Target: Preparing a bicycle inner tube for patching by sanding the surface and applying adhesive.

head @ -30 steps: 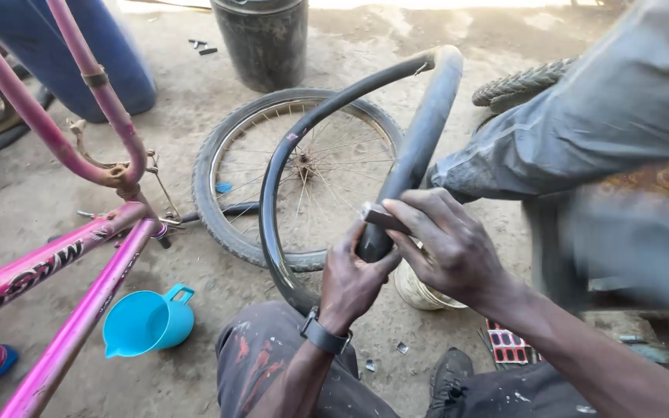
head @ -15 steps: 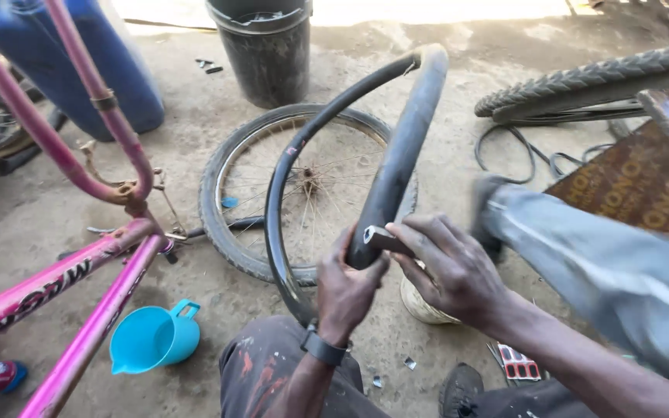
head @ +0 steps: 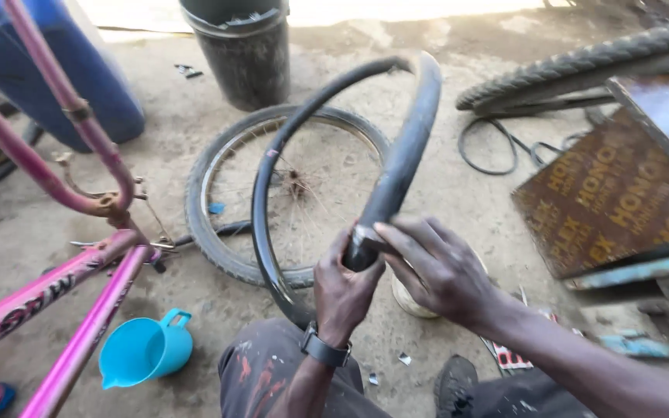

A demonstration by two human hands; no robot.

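A black rubber inner tube [head: 400,159] arcs up in front of me, part plump and part flat. My left hand [head: 344,290] is shut around the tube near its lowest part; a black watch sits on that wrist. My right hand [head: 437,267] rests on the same spot from the right, fingers pressing the tube. Behind the tube a bicycle wheel [head: 218,232] with spokes lies flat on the dirt.
A pink bicycle frame [head: 56,286] stands at left over a light blue plastic jug [head: 145,352]. A black bucket [head: 245,50] and a blue container [head: 79,85] stand at the back. Another tyre [head: 582,66] and a brown printed board [head: 621,193] are at right.
The grey-sleeved arm of another person at right has left the view. My hands keep hold of the tube, which has shifted slightly right.
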